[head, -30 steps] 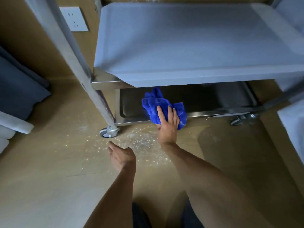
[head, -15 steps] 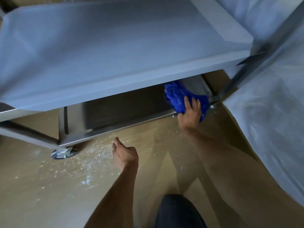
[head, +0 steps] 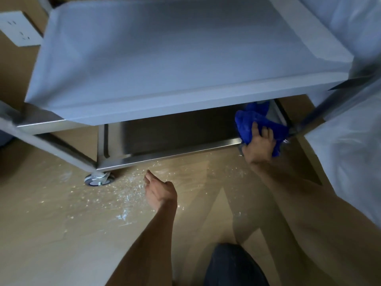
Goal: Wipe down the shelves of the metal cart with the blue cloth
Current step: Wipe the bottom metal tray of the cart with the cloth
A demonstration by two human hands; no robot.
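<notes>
Blue cloth sits bunched at the right end of the metal cart's bottom shelf, right of centre in the head view, draped over the shelf's front rim. The right hand presses on it, fingers spread and bent over the fabric. The left hand hangs above the floor at lower centre, fingers loosely curled, holding nothing. White specks are scattered on the floor beside a caster wheel at lower left. The cart's upper shelf fills the top of the frame.
</notes>
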